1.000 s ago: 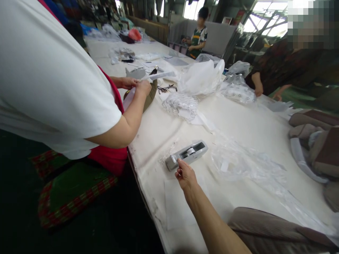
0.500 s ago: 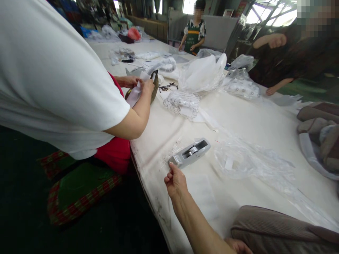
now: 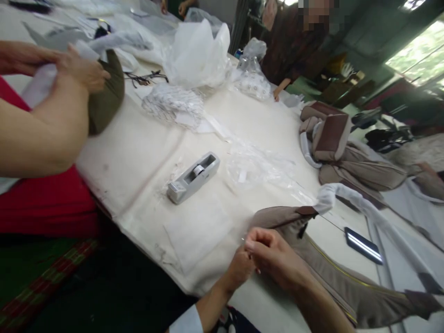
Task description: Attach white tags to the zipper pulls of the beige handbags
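Together above the near part of the table [image 3: 267, 115], the left hand [image 3: 239, 270] and right hand [image 3: 272, 254] meet with bent fingers, their fingertips drawn in close; anything pinched there is too small to make out, so I cannot tell whether either grasps something. Just to their right lies a brown bag [image 3: 333, 273] with yellow lines along it and a white-wrapped handle [image 3: 376, 215]. A dark phone [image 3: 363, 245] lies between body and handle. Farther off to the left, a grey tape dispenser [image 3: 208, 175] rests near a thin white sheet [image 3: 194, 236]. At far left, a co-worker's hands [image 3: 81, 69] are at an olive bag [image 3: 107, 95].
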`<state>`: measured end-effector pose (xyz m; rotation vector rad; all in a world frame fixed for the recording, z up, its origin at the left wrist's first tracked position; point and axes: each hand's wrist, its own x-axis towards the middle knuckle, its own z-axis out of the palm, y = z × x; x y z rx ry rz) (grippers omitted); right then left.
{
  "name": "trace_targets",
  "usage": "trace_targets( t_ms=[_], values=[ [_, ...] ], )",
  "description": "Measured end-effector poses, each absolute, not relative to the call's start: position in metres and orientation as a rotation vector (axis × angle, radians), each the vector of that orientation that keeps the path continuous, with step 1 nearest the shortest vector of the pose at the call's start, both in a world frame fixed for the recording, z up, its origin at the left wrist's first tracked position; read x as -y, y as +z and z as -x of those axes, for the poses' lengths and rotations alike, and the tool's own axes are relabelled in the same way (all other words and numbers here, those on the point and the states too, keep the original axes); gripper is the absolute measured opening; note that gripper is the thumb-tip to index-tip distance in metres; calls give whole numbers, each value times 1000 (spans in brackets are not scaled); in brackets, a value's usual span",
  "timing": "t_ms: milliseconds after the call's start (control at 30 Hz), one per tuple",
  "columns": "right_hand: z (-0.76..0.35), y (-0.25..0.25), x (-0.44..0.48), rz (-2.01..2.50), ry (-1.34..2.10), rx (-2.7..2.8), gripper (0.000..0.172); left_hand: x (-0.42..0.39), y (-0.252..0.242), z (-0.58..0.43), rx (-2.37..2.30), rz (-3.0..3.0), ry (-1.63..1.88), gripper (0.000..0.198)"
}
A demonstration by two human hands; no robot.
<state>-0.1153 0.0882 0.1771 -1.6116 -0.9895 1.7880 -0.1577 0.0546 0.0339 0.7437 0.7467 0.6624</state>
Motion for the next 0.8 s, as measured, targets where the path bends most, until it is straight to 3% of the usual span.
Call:
trace_targets(
  t_ms=[100,267,567,800],
  values=[
    [57,184,-52,1850,1612,1192,30,-53,30,151,-683,-752,647,26],
    [42,148,-21,2036,1378,1403,27,-59,31,158,-665,-844,640,26],
    [46,131,-26,2300,926,1668,24,-61,41,163,-696,-1014,631,21],
    [47,131,-34,2420,782,1786,21,-64,36,166,-663,-1124,628,22]
  ],
)
